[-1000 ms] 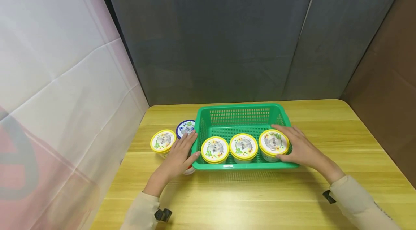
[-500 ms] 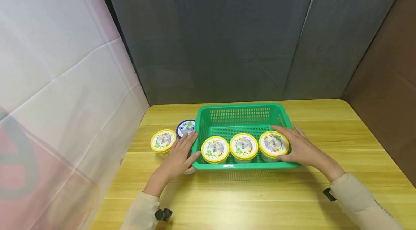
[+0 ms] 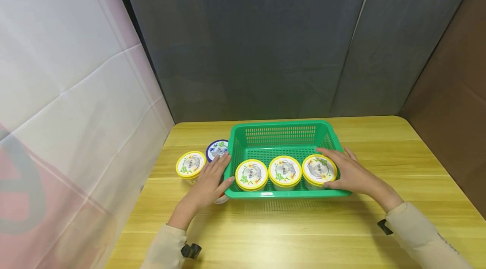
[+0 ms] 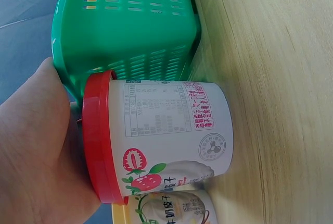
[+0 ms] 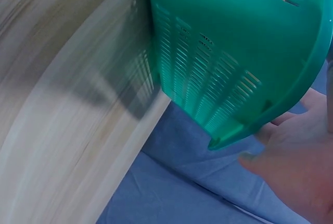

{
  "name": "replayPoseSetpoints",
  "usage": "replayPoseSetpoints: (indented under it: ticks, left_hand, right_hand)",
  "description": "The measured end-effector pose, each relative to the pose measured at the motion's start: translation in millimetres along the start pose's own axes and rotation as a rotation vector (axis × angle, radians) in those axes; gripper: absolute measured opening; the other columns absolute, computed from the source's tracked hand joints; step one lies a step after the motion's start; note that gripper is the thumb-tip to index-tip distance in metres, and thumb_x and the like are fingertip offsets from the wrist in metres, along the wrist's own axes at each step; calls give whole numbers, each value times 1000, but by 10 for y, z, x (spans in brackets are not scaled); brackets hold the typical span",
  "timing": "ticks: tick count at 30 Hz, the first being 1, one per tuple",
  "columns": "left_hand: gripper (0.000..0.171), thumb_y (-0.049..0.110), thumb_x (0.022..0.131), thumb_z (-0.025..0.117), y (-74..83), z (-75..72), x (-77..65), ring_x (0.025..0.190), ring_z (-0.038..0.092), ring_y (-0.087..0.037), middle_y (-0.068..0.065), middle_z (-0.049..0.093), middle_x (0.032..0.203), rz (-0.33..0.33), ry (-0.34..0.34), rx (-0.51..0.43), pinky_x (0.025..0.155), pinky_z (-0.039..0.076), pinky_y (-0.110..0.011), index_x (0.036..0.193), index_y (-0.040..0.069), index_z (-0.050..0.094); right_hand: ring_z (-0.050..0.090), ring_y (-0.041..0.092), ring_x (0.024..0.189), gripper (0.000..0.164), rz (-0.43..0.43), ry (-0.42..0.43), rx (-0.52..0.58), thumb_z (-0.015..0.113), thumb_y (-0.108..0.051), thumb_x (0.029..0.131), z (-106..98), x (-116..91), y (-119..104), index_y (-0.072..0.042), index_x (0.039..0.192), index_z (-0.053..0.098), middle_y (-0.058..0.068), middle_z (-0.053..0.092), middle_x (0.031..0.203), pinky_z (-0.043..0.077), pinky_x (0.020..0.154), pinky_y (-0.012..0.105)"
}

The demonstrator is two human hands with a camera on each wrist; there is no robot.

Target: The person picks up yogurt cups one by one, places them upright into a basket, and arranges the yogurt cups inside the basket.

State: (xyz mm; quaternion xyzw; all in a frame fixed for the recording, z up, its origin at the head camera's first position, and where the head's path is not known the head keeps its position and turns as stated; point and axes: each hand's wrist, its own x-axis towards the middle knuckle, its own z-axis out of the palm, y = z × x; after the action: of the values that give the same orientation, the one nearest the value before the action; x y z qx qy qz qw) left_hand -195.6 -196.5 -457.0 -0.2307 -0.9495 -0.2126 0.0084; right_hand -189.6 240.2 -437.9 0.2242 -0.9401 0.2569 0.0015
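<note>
In the head view a green plastic basket (image 3: 284, 194) holds a front row of three yellow-lidded paper cups. My right hand (image 3: 351, 174) reaches over the right rim, thumb and fingers around the rightmost cup (image 3: 319, 169). Beside it stand the middle cup (image 3: 284, 171) and the left cup (image 3: 251, 175). My left hand (image 3: 206, 184) lies at the basket's left rim with its thumb spread toward the rim. Beneath that palm, the left wrist view shows a red-lidded strawberry cup (image 4: 166, 130) standing against the basket. In the right wrist view, the basket hides the held cup.
Left of the basket, on the wooden table (image 3: 273, 235), stand another yellow-lidded cup (image 3: 190, 165) and a blue-lidded cup (image 3: 217, 149), partly covered by the left hand. A grey cloth (image 3: 258, 49) hangs behind the table, and a pale sheet (image 3: 76, 91) hangs at left.
The rightmost cup has come down slightly toward the basket's front in my right hand, now about level with the other two. My left hand has stayed in place.
</note>
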Motion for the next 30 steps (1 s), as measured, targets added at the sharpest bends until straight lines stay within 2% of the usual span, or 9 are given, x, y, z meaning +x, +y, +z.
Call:
replayPoseSetpoints:
  ticks: [19,26,30]
  left_hand:
    - [71,46,101,48,18,-23,-7,155,15,-36,-1,17,168,7,-4,1,123,13,-62,159,15,22]
    - [71,47,101,49,11,-29,-3,154,16,-38,-2,19,168,15,6,12,122,15,-64,159,15,24]
    - [70,45,102,47,-7,-71,2,154,15,-39,-6,19,168,11,7,1,121,14,-66,159,14,22]
  right_hand:
    - [42,44,138,96,1,-13,-27,89,-31,71,-12,-18,24,-19,151,39,18,47,151,10,115,72]
    - [35,46,141,89,-10,49,-11,84,-41,76,-17,-65,49,-18,150,41,19,42,153,21,110,72]
    - [29,49,142,90,-4,79,-13,81,-48,77,0,-117,59,-21,152,39,20,34,157,24,106,75]
